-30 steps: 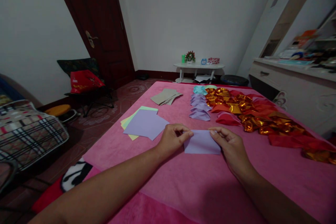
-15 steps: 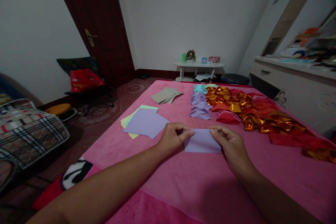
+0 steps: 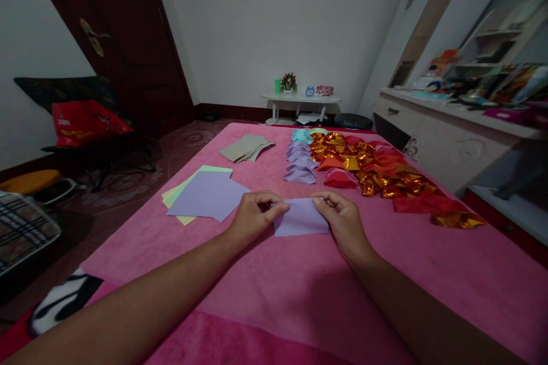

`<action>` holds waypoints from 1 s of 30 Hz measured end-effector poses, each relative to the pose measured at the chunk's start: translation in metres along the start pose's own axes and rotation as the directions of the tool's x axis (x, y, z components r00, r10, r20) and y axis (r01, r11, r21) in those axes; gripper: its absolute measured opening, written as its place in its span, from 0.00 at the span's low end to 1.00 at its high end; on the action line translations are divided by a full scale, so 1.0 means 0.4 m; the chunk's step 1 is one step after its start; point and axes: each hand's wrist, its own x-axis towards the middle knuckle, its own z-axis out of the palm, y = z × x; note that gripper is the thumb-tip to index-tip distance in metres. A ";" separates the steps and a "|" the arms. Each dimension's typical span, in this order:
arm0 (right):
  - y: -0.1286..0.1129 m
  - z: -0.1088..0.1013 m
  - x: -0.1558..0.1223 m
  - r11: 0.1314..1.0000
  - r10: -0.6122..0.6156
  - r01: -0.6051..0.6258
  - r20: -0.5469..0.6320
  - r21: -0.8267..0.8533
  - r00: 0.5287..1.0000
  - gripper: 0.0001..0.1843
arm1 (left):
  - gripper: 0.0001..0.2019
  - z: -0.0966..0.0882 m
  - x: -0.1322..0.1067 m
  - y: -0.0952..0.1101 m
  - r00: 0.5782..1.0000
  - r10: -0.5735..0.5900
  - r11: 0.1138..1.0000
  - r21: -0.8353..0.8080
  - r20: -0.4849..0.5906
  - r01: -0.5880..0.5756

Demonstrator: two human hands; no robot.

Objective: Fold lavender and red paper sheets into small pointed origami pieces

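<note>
A folded lilac paper lies on the pink cloth in front of me. My left hand pinches its upper left corner with thumb and fingers closed. My right hand pinches the upper right corner the same way. A stack of flat sheets, lilac on top with green and yellow beneath, lies just left of my left hand. Beyond the paper stands a row of folded lilac pieces with a light blue one at its far end.
A heap of gold and red foil pieces runs along the right of the cloth. Grey-brown sheets lie at the far left. A white cabinet stands right, a small white table at the back wall, a chair with a red bag left.
The view has swung to the right, so everything sits further left in the picture. My hands keep the same pinch on the lilac paper's top corners.
</note>
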 end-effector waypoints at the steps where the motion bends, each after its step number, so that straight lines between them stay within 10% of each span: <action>1: 0.001 -0.001 0.001 1.000 -0.004 0.004 0.004 -0.005 1.000 0.12 | 0.07 0.000 0.000 -0.001 1.000 0.000 1.000 -0.002 -0.002 0.000; 30: 0.008 -0.002 0.004 1.000 -0.011 0.011 -0.016 -0.009 1.000 0.14 | 0.08 0.000 -0.001 0.002 1.000 -0.012 1.000 -0.007 0.001 0.012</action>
